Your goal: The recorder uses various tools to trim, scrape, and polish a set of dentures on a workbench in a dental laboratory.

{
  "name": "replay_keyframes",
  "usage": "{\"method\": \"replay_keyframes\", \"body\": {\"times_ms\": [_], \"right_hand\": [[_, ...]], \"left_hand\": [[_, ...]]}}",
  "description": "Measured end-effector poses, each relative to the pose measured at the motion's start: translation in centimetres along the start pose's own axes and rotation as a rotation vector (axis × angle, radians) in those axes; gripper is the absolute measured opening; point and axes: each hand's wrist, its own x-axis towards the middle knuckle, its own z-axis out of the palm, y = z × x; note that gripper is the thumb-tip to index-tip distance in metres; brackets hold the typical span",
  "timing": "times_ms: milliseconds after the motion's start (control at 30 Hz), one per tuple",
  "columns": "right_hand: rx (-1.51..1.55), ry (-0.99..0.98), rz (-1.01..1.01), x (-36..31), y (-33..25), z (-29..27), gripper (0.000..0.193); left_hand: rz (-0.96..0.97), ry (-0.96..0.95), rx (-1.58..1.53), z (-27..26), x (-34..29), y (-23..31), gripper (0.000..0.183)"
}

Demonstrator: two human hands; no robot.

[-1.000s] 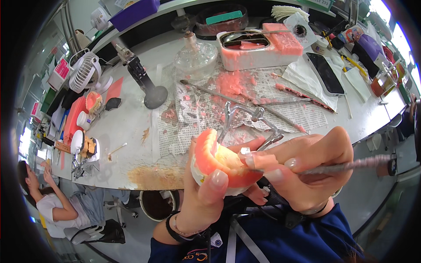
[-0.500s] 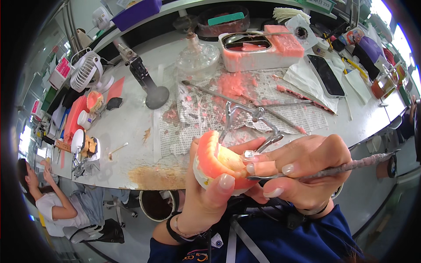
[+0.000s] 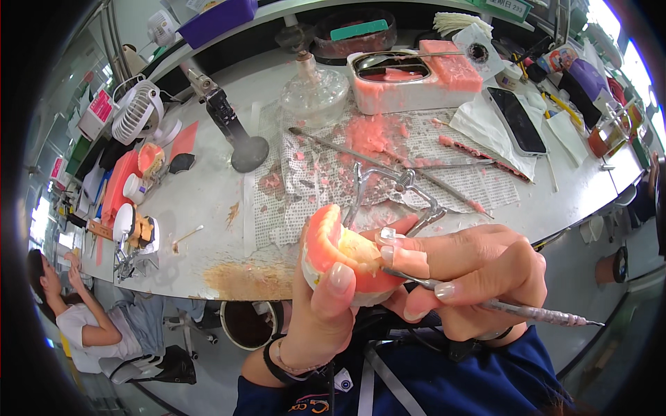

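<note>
My left hand (image 3: 322, 315) is wrapped round a dental model (image 3: 378, 298) that carries a pink wax denture base with a row of teeth (image 3: 325, 236). Its thumb presses on the near side of the wax. In my right hand (image 3: 479, 267) is a slim metal wax carver (image 3: 538, 313), gripped like a pen. The carver's tip meets the pink wax at the model's right side. A pinkish strip wraps one right finger, whose tip is close to the model. Behind the model a metal articulator frame (image 3: 404, 182) shows; its lower part is hidden by my hands.
Newspaper (image 3: 274, 208) spotted with pink wax covers the middle of the bench, with metal tools across it. Beyond stand a glass spirit lamp (image 3: 314, 93) and a white wax tray (image 3: 381, 100). A phone (image 3: 515, 119) lies right; a fan (image 3: 139, 114) stands left. Another person (image 3: 104, 326) sits far left.
The carver's rear end has swung down, and its tip has shifted up and left on the wax. My right hand has moved slightly left; the model has tilted a little.
</note>
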Motion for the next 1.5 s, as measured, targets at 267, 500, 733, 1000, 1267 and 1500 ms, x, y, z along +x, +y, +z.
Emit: {"method": "replay_keyframes", "body": {"times_ms": [267, 500, 733, 1000, 1267, 1500], "right_hand": [[0.004, -0.030, -0.013, 0.1, -0.3, 0.0, 0.033], [-0.091, -0.165, -0.075, 0.5, -0.5, -0.4, 0.042], [-0.250, -0.112, -0.046, 0.2, -0.9, 0.2, 0.041], [-0.095, 0.043, -0.042, -0.2, 0.1, 0.3, 0.039], [-0.223, -0.105, -0.149, -0.2, 0.3, -0.2, 0.036], [0.021, 0.100, 0.088, 0.7, 0.7, -0.1, 0.022]], "left_hand": [[0.019, 0.019, -0.022, 0.1, 0.0, -0.2, 0.090], [0.079, 0.038, -0.029, 0.3, -0.1, -0.5, 0.082], [0.107, 0.075, 0.046, 0.5, 0.1, -0.5, 0.078], [0.038, 0.089, 0.038, 0.8, 0.0, 0.1, 0.093], [0.073, 0.102, 0.091, 0.8, 0.0, -0.2, 0.091], [-0.014, 0.013, 0.044, 0.0, 0.0, 0.7, 0.088]]}}
